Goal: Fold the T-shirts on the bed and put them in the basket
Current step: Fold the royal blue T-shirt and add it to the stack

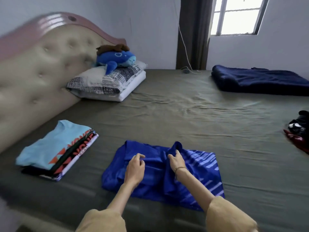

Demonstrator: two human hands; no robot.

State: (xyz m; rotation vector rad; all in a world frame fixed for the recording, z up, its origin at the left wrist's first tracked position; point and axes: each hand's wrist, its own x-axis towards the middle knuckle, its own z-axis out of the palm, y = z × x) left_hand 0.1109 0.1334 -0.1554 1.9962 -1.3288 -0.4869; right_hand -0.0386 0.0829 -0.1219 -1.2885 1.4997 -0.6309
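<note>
A shiny blue T-shirt [200, 174] with pale stripes lies partly folded on the olive bed sheet [184, 114], close to the near edge. My left hand [134, 168] pinches a fold of its fabric near the collar end. My right hand [177, 160] grips a raised bunch of the same shirt at its middle. To the left sits a stack of folded T-shirts [50, 148] with a light blue one on top. No basket is in view.
A padded headboard [33, 72] runs along the left. Pillows [107, 84] with a blue plush toy [115, 59] lie at the back left. A folded navy blanket [260, 81] is at the back right. Dark and red clothes [299, 131] lie at the right edge.
</note>
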